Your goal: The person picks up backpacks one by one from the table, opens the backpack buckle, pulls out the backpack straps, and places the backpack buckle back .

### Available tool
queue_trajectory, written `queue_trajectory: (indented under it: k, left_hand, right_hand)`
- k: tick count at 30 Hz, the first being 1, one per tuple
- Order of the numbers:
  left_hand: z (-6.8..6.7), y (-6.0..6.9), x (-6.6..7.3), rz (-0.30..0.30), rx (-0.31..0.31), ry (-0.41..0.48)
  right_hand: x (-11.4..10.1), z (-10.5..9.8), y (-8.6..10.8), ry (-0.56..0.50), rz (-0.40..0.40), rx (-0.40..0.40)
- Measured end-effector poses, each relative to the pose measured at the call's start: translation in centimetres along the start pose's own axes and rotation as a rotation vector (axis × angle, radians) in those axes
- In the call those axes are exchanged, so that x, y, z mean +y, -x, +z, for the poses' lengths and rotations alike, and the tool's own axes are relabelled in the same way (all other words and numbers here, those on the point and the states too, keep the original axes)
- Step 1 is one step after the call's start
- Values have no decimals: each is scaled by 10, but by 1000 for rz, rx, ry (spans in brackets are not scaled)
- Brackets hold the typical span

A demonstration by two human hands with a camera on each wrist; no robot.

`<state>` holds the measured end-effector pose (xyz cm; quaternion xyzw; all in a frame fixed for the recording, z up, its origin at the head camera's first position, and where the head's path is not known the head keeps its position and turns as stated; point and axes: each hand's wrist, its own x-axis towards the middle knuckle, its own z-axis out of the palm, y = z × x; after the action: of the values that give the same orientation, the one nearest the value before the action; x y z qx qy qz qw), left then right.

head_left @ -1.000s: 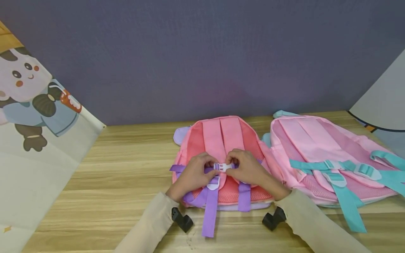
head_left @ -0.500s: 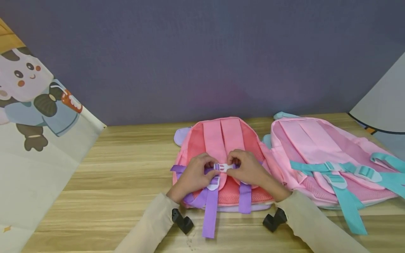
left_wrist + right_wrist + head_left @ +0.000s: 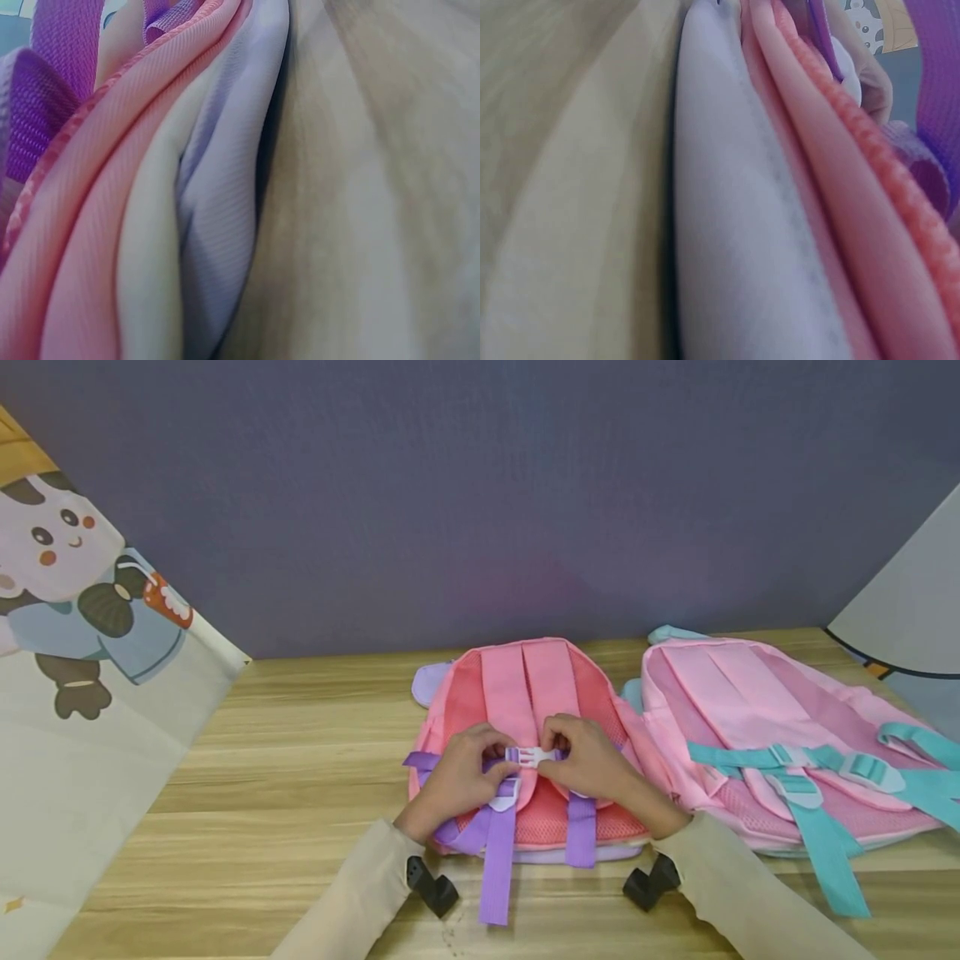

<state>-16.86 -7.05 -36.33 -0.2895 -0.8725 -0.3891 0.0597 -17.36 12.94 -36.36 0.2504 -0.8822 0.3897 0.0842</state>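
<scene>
A coral-pink backpack (image 3: 465, 693) lies with its straps upward on the wooden table. Across its middle runs a white side-release buckle (image 3: 531, 757) on purple webbing. My left hand (image 3: 468, 768) pinches the buckle's left end between thumb and fingers, while my right hand (image 3: 588, 758) pinches its right end. The two halves are together in line; whether they are latched I cannot tell. Below them hang loose purple straps (image 3: 497, 868). The left wrist view shows the bag's layered pink edge (image 3: 97, 202) close up, and the right wrist view its pale lilac side (image 3: 735, 195); fingertips are mostly hidden there.
To the right, touching the first bag, lies a light-pink backpack (image 3: 750, 693) with teal straps (image 3: 825, 843). A dark partition (image 3: 480, 510) stands behind the table (image 3: 285, 793). A panel with a cartoon animal (image 3: 75, 593) borders the left.
Both hands keep their hold on the buckle with barely any movement. The whole head view has shifted very slightly.
</scene>
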Motion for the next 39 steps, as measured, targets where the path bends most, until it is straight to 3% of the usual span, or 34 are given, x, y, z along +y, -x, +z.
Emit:
queue_trajectory:
  k: [24,33,39]
  left_hand:
    - [1,1,-6,58,59,31]
    - [1,1,-5,19,75,70]
    - [3,0,-6,38,60,61]
  right_hand:
    - [-2,-1,0,1,8,-5]
    - [-2,-2,-1,8,30,-34]
    - [-1,-2,0,22,33,-51]
